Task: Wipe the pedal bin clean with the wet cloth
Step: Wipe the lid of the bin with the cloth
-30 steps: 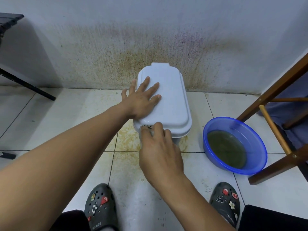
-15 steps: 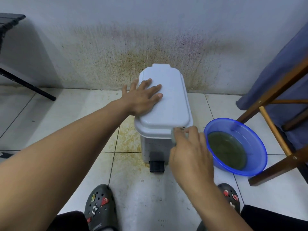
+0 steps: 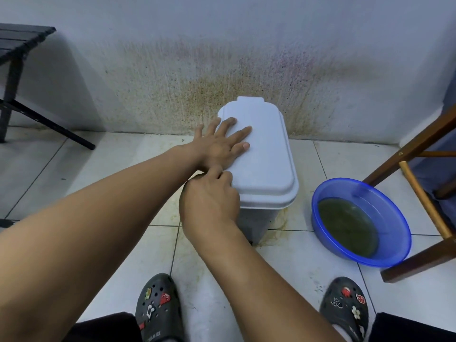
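— Entry one: stained wall (image 3: 222, 77), tiled floor (image 3: 296, 280). The hands?

— Left hand (image 3: 222, 146) flat, fingers spread, bracing the lid. Right hand (image 3: 209, 201) curled over the wet cloth (image 3: 195, 176) at the near-left corner of the pedal bin (image 3: 266, 154), which stands by the wall. Advice: follow the rim, then rinse in the basin (image 3: 385, 201).

A pale bluish wall (image 3: 123, 45) fills the upper half of the frame, its lower middle speckled with a broad brown and reddish stain (image 3: 222, 80). Below it lies a floor of large glossy white tiles (image 3: 74, 174) with dark grout lines and yellowish smears (image 3: 170, 211) near the centre. A black slatted bench (image 3: 14, 40) stands at upper left, a brown wooden frame (image 3: 419, 141) at right. Light is soft and even.
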Motion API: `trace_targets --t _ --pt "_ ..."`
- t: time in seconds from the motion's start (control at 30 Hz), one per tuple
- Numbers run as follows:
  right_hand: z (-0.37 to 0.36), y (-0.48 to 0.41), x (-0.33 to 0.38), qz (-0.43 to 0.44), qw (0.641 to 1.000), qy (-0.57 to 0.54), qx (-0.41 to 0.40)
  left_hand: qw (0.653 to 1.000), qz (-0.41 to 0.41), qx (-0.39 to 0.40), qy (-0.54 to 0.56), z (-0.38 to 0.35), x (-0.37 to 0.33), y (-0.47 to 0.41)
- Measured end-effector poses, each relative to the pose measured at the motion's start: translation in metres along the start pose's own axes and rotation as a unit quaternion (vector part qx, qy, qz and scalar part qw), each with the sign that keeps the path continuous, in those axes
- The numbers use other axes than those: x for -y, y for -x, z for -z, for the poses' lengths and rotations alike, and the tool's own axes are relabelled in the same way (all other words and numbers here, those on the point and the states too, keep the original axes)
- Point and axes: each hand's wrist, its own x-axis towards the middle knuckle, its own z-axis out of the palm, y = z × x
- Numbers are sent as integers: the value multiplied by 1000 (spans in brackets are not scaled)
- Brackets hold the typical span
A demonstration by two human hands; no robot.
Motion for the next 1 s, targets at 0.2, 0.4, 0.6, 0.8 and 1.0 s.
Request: trace_targets --t 0.2,0.4,0.6,0.8,1.0 --pt "-15 20 -13 22 997 -24 -70 999 -15 11 29 -1 4 0" --pt "-40 28 -14 27 992 -23 -120 982 19 -43 182 14 -15 -10" --pt "-54 45 -32 -9 994 -25 -110 969 40 -94 223 -14 -24 -2" --pt "-60 69 -63 -29 993 -66 -99 973 44 -86 208 -14 -22 -4" --pt "-68 77 -102 -71 981 -111 -141 977 46 -65 196 -15 -18 -7"
